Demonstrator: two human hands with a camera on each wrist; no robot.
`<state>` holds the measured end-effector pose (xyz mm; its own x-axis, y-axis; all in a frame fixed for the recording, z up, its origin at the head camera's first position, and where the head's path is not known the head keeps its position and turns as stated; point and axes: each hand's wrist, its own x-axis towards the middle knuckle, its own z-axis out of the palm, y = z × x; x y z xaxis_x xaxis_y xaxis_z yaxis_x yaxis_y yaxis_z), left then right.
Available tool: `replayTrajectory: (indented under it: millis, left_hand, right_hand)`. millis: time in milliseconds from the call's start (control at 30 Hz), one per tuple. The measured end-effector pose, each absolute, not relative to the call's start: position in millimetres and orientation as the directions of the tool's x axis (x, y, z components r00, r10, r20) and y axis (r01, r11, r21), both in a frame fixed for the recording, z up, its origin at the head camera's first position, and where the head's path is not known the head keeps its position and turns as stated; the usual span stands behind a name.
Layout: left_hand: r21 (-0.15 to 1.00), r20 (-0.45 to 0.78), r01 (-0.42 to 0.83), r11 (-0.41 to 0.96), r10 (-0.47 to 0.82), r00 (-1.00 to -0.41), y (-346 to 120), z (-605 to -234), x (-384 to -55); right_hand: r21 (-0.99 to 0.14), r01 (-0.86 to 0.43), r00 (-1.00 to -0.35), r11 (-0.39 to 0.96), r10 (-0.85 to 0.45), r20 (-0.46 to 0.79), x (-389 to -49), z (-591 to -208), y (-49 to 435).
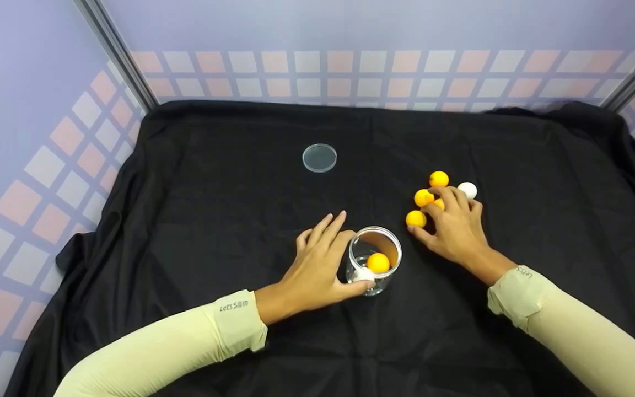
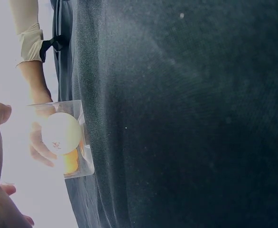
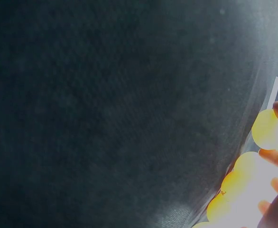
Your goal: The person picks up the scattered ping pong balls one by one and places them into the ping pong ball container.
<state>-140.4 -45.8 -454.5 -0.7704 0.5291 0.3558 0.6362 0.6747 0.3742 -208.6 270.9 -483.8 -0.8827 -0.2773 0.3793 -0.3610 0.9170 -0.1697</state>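
Note:
A clear jar (image 1: 373,231) stands in the middle of the black cloth, holding an orange table tennis ball (image 1: 378,263) and a white one (image 2: 62,134). My left hand (image 1: 317,264) is at the jar's left side, fingers extended; its thumb overlaps the near rim in the head view. In the left wrist view its fingertips (image 2: 0,113) show above the jar. My right hand (image 1: 455,226) pinches an orange table tennis ball (image 1: 415,219) between thumb and index finger, low at the cloth. Beside it lie more orange balls (image 1: 439,179) and a white ball (image 1: 467,191), partly covered by the fingers.
A round clear lid (image 1: 319,158) lies on the cloth behind the jar. Black cloth (image 1: 229,182) covers the table, with loose folds along its edges. Patterned panels (image 1: 350,33) joined by metal posts rise behind and at the sides.

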Motion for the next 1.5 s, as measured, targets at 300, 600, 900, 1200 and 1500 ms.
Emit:
replayTrajectory:
  millis: [300, 600, 900, 1200, 1500]
  left_hand:
    - [0.371, 0.357, 0.633, 0.680, 0.524, -0.773, -45, -455, -139]
    - [0.373, 0.351, 0.630, 0.681, 0.525, -0.775, -44, -455, -139]
    - [0.378, 0.344, 0.631, 0.678, 0.530, -0.775, -44, -453, -139]
    - [0.387, 0.344, 0.629, 0.674, 0.528, -0.777, -44, -453, -140]
    - [0.391, 0.352, 0.627, 0.674, 0.520, -0.779, -42, -455, -139]
  right_hand:
    - [-0.190, -0.378, -0.871, 0.906, -0.278, 0.404, -201, -478, 274]
    - [-0.234, -0.444, -0.818, 0.865, -0.285, 0.499, -184, -449, 269]
    - [-0.318, -0.527, -0.780, 0.788, -0.300, 0.549, -157, -405, 244]
    - [-0.257, -0.666, -0.668, 0.700, -0.406, 0.624, -141, -390, 213]
    - [-0.221, -0.679, -0.682, 0.700, -0.488, 0.545, -134, -406, 199]
